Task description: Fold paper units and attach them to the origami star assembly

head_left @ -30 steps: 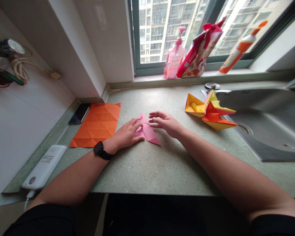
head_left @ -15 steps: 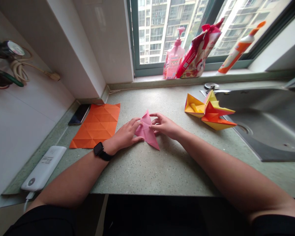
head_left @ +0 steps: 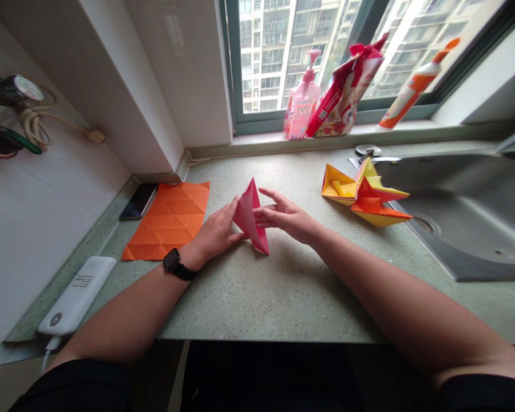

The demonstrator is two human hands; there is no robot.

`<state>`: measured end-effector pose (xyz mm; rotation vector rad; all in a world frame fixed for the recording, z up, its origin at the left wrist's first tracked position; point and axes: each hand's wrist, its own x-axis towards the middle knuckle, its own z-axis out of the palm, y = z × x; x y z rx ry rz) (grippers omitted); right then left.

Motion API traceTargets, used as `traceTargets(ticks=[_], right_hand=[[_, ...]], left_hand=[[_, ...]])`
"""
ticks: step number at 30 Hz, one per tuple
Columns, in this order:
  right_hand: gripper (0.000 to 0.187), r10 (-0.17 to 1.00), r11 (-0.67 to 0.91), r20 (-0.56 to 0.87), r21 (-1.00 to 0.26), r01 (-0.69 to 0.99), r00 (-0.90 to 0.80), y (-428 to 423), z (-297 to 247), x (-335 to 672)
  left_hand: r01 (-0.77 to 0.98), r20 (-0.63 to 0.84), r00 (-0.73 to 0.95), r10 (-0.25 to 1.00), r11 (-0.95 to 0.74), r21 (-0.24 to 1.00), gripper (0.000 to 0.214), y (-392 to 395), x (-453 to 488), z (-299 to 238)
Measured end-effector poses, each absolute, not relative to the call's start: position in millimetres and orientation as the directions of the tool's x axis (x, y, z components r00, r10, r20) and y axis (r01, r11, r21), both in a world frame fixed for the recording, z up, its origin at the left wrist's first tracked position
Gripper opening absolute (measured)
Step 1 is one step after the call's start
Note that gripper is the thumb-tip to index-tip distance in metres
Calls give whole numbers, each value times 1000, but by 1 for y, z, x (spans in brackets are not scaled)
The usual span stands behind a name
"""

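Observation:
A folded pink paper (head_left: 249,217) stands on edge in the middle of the green speckled counter (head_left: 283,286). My left hand (head_left: 217,232), with a black watch on its wrist, presses against the paper's left face with fingers together. My right hand (head_left: 285,216) meets the paper from the right, its fingers partly stretched out and its fingertips on the paper. The paper is held up between both hands, with its lower tip near the counter.
A creased orange sheet (head_left: 169,217) lies to the left, with a phone (head_left: 139,200) beyond it and a white power bank (head_left: 78,294) at the counter's left edge. Yellow and orange folded paper shapes (head_left: 363,194) sit by the sink (head_left: 467,212). Bottles and a red bag (head_left: 343,91) line the windowsill.
The pink paper lay flat under my left hand with my right hand just off it. My right hand took hold, and both hands have tipped the paper up onto its edge.

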<state>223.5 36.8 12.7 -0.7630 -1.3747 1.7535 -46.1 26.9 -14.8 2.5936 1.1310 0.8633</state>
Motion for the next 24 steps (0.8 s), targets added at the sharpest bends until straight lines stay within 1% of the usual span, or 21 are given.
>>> traceTargets(ticks=[3, 5, 7, 10, 12, 16, 18, 21, 23, 24], right_hand=[[92, 794, -121, 44, -966, -229, -607, 35, 12, 225], [91, 767, -82, 84, -970, -227, -636, 35, 11, 224], [92, 751, -3, 148, -974, -228, -643, 33, 10, 222], [91, 746, 131, 243, -966, -222, -620, 29, 13, 217], [90, 751, 160, 245, -968, -191, -613, 25, 17, 215], [95, 756, 113, 178, -983, -143, -630, 19, 25, 214], [94, 740, 93, 171, -984, -153, -651, 17, 28, 214], [84, 732, 100, 185, -981, -165, -655, 17, 28, 215], [71, 781, 160, 208, -978, -133, -589, 19, 26, 216], [64, 816, 212, 227, -973, -91, -532, 20, 25, 217]], left_hand=[[581, 443, 545, 712, -701, 413, 117, 28, -48, -14], [564, 450, 541, 710, -704, 433, 116, 29, -47, -14], [551, 461, 528, 714, -700, 454, 108, 29, -46, -14], [522, 465, 503, 728, -685, 508, 88, 27, -44, -12], [498, 422, 513, 747, -660, 563, 83, 24, -43, -8], [488, 306, 507, 806, -561, 669, 91, 19, -39, 0], [490, 294, 478, 827, -530, 692, 87, 18, -35, 4], [463, 308, 463, 831, -523, 715, 71, 17, -31, 7], [446, 316, 459, 830, -523, 727, 65, 17, -31, 7], [446, 319, 455, 831, -523, 726, 64, 18, -32, 7]])
